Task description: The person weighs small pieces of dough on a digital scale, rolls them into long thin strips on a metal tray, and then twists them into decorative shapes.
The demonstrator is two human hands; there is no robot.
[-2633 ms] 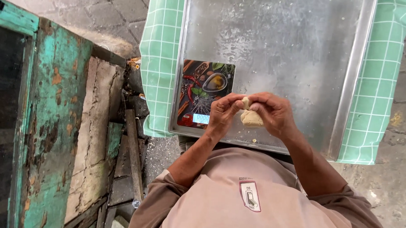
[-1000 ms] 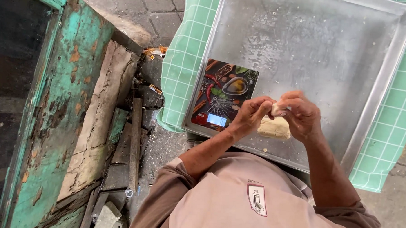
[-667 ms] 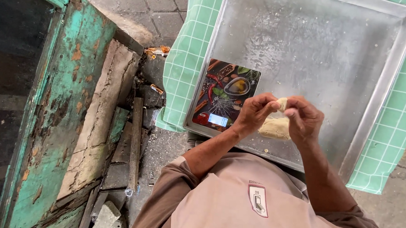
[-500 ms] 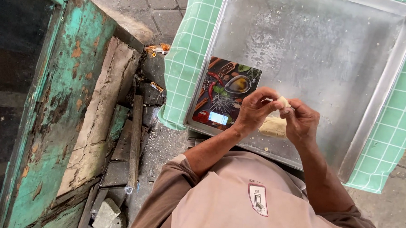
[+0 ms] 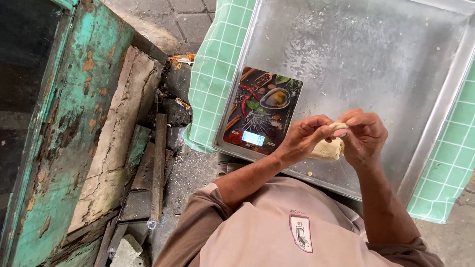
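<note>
Hands meet over the near edge of a metal tray (image 5: pixel 366 64), seen from above by the camera on the person's head. The left hand (image 5: pixel 304 138) and the right hand (image 5: pixel 365 135) come together on a pale lump of dough (image 5: pixel 327 148), each closed on it from its own side. Fingertips (image 5: pixel 333 130) of both hands pinch a small piece at the top of the lump, while the larger part of the dough hangs below and between the palms, just above the tray's floor. Whether the dough touches the metal cannot be told.

Beside the left hand, in the tray's near left corner, lies a flat kitchen scale (image 5: pixel 262 113), its dark top printed with pictures of spices and its small display lit pale blue. The left wrist is just beside the scale's near edge. A thin dusting of flour and a few crumbs mark the tray's surface.

Under the tray, a green checked cloth (image 5: pixel 211 69) hangs over both sides. The person wears a brown shirt (image 5: pixel 276 240) with a small patch on the chest. To the left stands a weathered wooden frame (image 5: pixel 74 122) with peeling turquoise paint, and grey paving stones (image 5: pixel 173 15) lie beyond.
</note>
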